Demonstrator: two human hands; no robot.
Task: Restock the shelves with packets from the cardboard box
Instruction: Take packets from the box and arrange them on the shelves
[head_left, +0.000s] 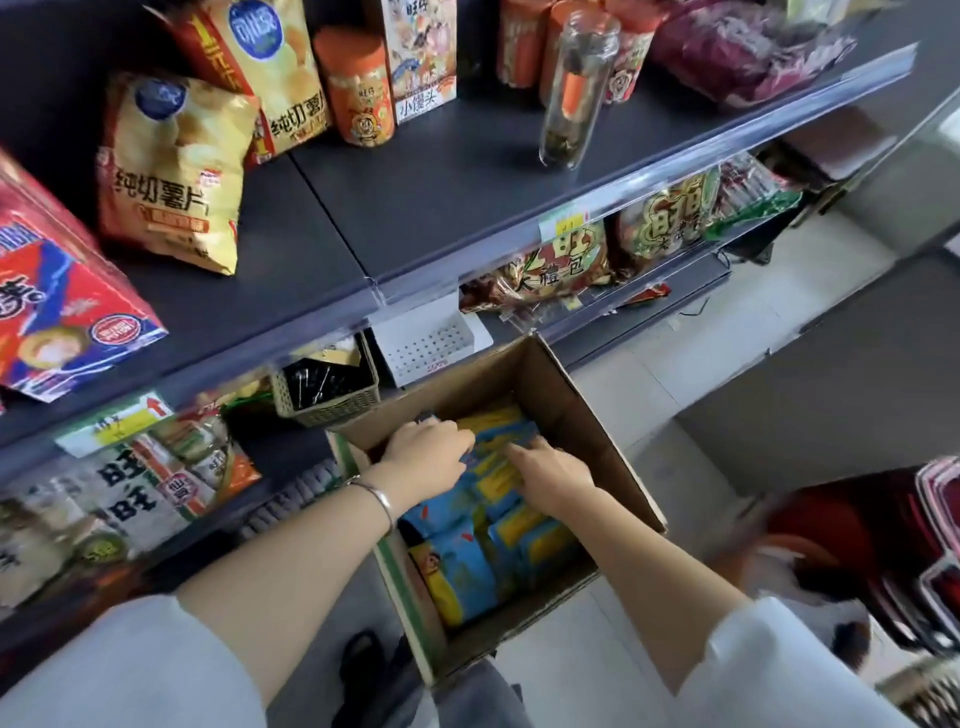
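Dark grey shop shelves (415, 208) fill nine to two o'clock, above a pale tiled floor (649, 384). Near six o'clock, an open cardboard box (571, 410) holds blue-and-yellow packets (467, 571). Inside it, the left hand (431, 449) and right hand (550, 475) each grip packets.

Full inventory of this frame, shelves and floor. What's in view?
cardboard box: one, brown, open, before the lower shelves
packets: many, blue and yellow, inside the box
chip bags: two, yellow, top shelf left
canisters: several, orange, top shelf back
bottle: one, clear, top shelf
basket: one, grey-green, lower shelf
tray: one, white, perforated, lower shelf
stacked baskets: several, red, right edge, blurred
left grip: one, bare, on packets in box
right grip: one, bare, on packets in box
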